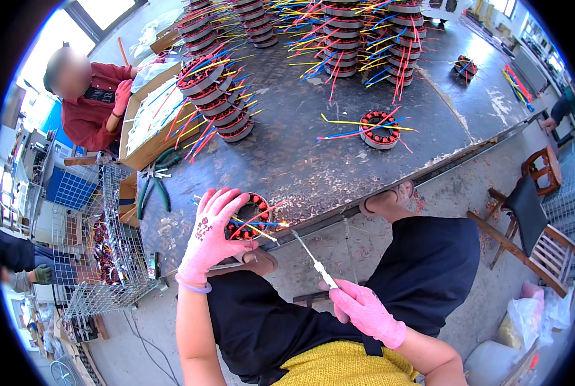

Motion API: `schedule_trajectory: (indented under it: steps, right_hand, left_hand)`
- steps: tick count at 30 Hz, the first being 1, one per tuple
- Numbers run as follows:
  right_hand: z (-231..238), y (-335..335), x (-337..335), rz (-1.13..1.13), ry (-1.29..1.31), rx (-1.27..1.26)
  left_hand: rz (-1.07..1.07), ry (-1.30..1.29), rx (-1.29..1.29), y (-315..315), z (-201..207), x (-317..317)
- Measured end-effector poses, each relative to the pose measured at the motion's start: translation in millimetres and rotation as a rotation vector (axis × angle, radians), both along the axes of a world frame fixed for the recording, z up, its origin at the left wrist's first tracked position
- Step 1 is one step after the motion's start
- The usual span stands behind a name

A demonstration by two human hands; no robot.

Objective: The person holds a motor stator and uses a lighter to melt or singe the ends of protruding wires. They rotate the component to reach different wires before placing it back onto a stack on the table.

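My left hand (211, 233), in a pink glove, grips a motor stator (254, 209) at the table's near edge. Red, blue and yellow wires stick out from the stator toward the right. An orange glow (283, 224) shows at the end of the wires. In my right hand (366, 309), also gloved in pink, is a slim tool (319, 266) with a white handle and a thin metal shaft. Its tip points up and left, close to the glow; whether it touches a wire I cannot tell.
Stacked stators (342, 45) with coloured wires stand at the back of the dark table (281, 138). A single stator (379, 130) lies to the right. Green-handled pliers (152, 183) rest at the left, near a cardboard box (130, 138). A person (98, 96) sits beyond it.
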State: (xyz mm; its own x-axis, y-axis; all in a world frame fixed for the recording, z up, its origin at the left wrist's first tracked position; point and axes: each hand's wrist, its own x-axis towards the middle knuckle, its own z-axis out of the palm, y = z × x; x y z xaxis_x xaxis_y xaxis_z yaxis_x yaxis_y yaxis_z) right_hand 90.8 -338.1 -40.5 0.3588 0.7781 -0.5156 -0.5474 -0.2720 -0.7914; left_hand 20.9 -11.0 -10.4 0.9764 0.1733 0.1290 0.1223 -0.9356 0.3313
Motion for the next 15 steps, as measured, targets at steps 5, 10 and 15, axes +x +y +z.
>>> schedule_trajectory:
  steps: [5,10,15]
  right_hand:
    - [3.4,-0.8,0.9,0.008,-0.013,-0.017]
    - [0.6,-0.2,-1.9,-0.007,-0.007,0.016]
    - [0.5,-1.0,-1.4,-0.017,0.016,0.002]
  left_hand:
    - [-0.004,0.01,-0.002,1.7,-0.8,0.2]
    - [-0.003,0.003,0.004,1.6,-1.5,-0.3]
    - [0.002,0.006,-0.002,1.3,-2.3,0.0]
